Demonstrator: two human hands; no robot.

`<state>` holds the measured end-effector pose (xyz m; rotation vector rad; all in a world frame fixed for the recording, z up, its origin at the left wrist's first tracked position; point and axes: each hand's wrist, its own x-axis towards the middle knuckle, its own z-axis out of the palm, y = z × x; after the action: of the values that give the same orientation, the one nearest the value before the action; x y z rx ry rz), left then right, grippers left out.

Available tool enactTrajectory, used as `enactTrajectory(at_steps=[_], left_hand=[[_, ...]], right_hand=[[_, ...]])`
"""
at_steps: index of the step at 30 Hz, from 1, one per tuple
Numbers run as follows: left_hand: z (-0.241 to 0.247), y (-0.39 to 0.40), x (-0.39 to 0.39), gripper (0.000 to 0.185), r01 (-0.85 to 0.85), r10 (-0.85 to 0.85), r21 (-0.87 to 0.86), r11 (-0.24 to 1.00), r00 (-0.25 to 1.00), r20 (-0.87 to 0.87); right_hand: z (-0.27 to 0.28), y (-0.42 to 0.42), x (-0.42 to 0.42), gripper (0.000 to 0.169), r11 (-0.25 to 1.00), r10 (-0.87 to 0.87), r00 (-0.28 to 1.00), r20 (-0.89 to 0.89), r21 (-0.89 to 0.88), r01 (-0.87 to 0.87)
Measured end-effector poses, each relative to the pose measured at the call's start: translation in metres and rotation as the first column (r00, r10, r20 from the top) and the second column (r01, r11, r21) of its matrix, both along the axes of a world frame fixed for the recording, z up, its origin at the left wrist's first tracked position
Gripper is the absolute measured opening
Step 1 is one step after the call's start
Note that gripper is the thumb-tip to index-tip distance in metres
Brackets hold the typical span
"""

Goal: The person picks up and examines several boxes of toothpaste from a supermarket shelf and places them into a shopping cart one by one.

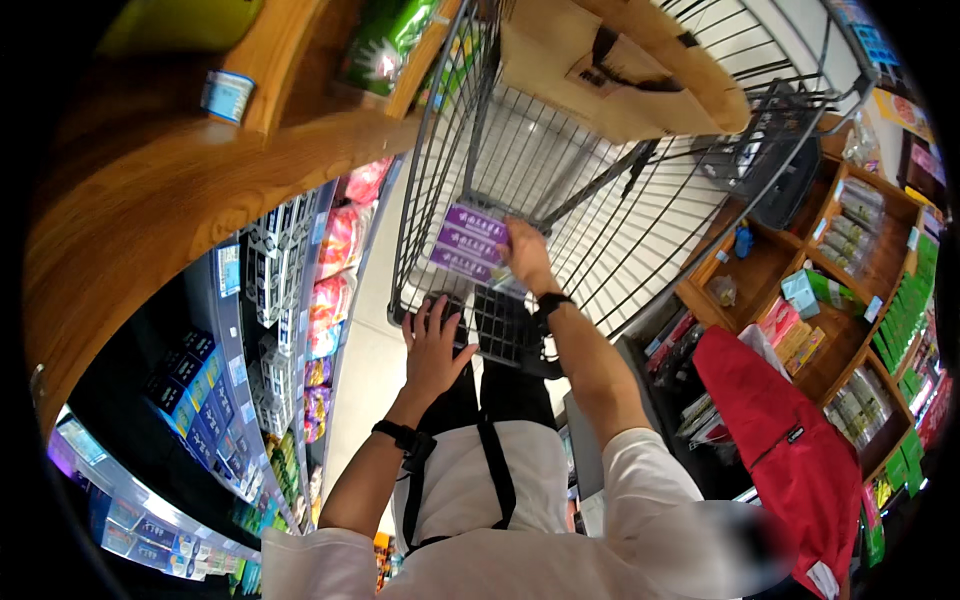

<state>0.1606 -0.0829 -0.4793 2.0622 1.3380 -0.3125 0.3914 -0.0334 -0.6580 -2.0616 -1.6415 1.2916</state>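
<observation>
In front of me stands a black wire shopping cart (600,247). Low inside its near end are purple packs (469,243), stacked in three printed bands. My right hand (528,255) is curled around their right end, with a black band at its wrist. Part of the packs' right edge is hidden beneath the fingers. At the cart's near end, my left hand (433,341) has its fingers spread over the dark edge and holds nothing; whether it presses on the frame I cannot tell. A large brown paper bag (555,82) with dark handles lies in the far part of the cart.
Close on the left are a wooden shelf (150,180) and racks of boxed goods (202,420). To the right stands a wooden display case (757,262) with packaged goods. A red garment (780,427) is near my right arm; whether someone wears it is unclear.
</observation>
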Motion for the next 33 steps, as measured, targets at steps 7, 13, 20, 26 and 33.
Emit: enactTrajectory(at_steps=[7,13,20,26,33], left_hand=[[0.005,0.005,-0.009,0.036,-0.055,0.072,-0.181,0.982,0.993,0.091],[0.046,0.023,-0.007,0.019,-0.228,0.365,-0.338,0.913,0.827,0.428],[0.078,0.004,-0.063,0.016,-0.296,0.383,-0.246,0.923,0.771,0.509],[0.107,-0.033,-0.160,0.020,-0.352,0.454,-0.289,0.890,0.738,0.500],[0.148,-0.058,-0.262,0.027,-0.477,0.493,-0.191,0.858,0.658,0.570]], right_hand=[[0.048,-0.033,-0.016,0.048,0.982,-0.050,0.996,0.080,0.183,0.035],[0.106,-0.076,-0.024,0.031,0.991,0.113,0.992,-0.060,-0.064,-0.117],[0.109,-0.134,-0.061,0.047,0.957,0.267,0.961,-0.068,-0.103,-0.273],[0.134,-0.137,-0.082,0.057,0.903,0.316,0.946,0.074,-0.329,-0.276],[0.130,-0.126,-0.107,0.064,0.892,0.392,0.876,0.281,-0.349,-0.287]])
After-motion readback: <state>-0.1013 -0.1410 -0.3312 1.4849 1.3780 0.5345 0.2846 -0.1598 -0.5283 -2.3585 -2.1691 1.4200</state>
